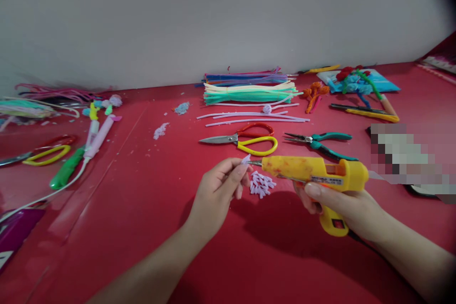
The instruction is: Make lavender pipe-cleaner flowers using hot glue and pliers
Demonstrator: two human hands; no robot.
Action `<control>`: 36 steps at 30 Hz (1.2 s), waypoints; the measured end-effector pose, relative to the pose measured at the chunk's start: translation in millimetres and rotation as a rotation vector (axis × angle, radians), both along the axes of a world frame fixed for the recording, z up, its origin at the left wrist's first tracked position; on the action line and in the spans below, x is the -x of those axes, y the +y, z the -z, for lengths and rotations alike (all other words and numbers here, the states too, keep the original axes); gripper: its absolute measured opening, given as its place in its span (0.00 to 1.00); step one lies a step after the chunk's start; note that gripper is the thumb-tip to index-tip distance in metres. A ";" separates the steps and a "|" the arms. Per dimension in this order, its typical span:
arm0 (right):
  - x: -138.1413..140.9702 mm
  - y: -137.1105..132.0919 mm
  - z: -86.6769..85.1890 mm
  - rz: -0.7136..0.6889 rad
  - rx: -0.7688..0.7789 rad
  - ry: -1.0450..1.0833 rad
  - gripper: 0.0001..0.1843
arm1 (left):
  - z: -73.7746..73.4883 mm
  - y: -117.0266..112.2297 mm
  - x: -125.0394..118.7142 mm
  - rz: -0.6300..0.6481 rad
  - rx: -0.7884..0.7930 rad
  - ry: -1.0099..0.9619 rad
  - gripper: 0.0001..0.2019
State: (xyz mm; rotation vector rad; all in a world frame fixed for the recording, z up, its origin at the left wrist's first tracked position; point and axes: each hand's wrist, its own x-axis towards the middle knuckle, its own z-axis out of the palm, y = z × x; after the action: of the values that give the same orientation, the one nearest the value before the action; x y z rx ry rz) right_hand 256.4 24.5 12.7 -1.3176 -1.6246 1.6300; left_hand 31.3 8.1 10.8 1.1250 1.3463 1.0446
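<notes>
My right hand (338, 204) is wrapped round the handle of a yellow hot glue gun (295, 167), its metal nozzle pointing left. A small light-purple pipe cleaner piece (246, 159) is pinched between the thumb and fingers of my left hand (223, 183). The nozzle tip is right at this piece; whether they touch I cannot tell. Below the nozzle, a small heap of cut light-purple pipe cleaner pieces (262, 185) lies on the red table (221, 266). Scissors (249, 140) with red and yellow handles and teal-handled pliers (317, 141) lie just behind.
Bundled pipe cleaners (249, 92) lie at the back, with loose purple ones (256, 121) before them. Orange pipe cleaner shapes (315, 95) are to their right. A blurred-out object (406, 156) sits at right. On the left lie more scissors (46, 154) and a corded pink tool (101, 135).
</notes>
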 end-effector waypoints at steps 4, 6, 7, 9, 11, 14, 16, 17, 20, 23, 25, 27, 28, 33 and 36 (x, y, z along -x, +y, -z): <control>0.6 -0.5 -0.9 -0.007 -0.064 -0.005 0.23 | 0.2 -0.4 0.6 0.007 -0.002 0.015 0.10; 1.3 -0.9 0.5 -0.029 -0.170 -0.017 0.21 | -0.1 -0.6 0.7 0.000 -0.013 0.044 0.11; 2.0 -1.0 1.3 -0.045 -0.232 -0.041 0.19 | -0.3 -0.7 0.7 -0.005 -0.024 0.064 0.11; 4.2 -0.4 2.4 -0.072 -0.372 -0.122 0.15 | -0.3 -0.7 0.9 -0.010 -0.046 0.098 0.10; 6.8 1.5 2.9 -0.078 -0.497 -0.213 0.12 | 0.5 -0.2 1.3 -0.004 -0.050 0.101 0.10; 8.6 6.1 2.4 -0.007 -0.620 -0.300 0.10 | 2.5 2.2 2.4 -0.021 -0.037 0.059 0.11; 6.9 9.4 0.8 -0.003 -0.664 -0.349 0.09 | 3.5 4.2 3.1 -0.042 -0.044 0.047 0.10; 5.1 11.1 -0.1 -0.035 -0.671 -0.388 0.08 | 3.8 5.1 3.4 -0.044 -0.046 0.050 0.10; -2.6 17.4 -0.7 -0.235 -0.638 -0.532 0.08 | 4.1 6.9 3.4 -0.021 -0.042 0.068 0.10; -12.0 28.5 7.4 -0.391 -0.673 -0.688 0.17 | 5.0 7.7 3.1 0.005 -0.036 0.081 0.11; -19.1 38.0 16.7 -0.454 -0.743 -0.761 0.19 | 6.2 8.4 3.3 0.011 -0.035 0.085 0.11; -26.5 46.5 24.7 -0.476 -0.791 -0.796 0.22 | 7.6 9.2 3.9 0.010 -0.035 0.084 0.11; -29.6 49.4 26.7 -0.468 -0.806 -0.810 0.24 | 8.2 9.6 4.2 0.010 -0.036 0.083 0.11; -22.6 43.7 11.8 -0.411 -0.935 -0.738 0.27 | 10.8 10.8 4.7 0.016 -0.030 0.075 0.11; 3.3 32.2 -0.1 -0.468 -0.966 -0.628 0.11 | 12.5 11.0 4.6 0.026 -0.023 0.074 0.12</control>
State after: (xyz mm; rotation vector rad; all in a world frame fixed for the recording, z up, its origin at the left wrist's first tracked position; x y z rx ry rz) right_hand 253.1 56.7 12.9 -0.9626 -2.7336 0.3737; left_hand 26.7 19.0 -1.7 1.2057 1.3766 1.0105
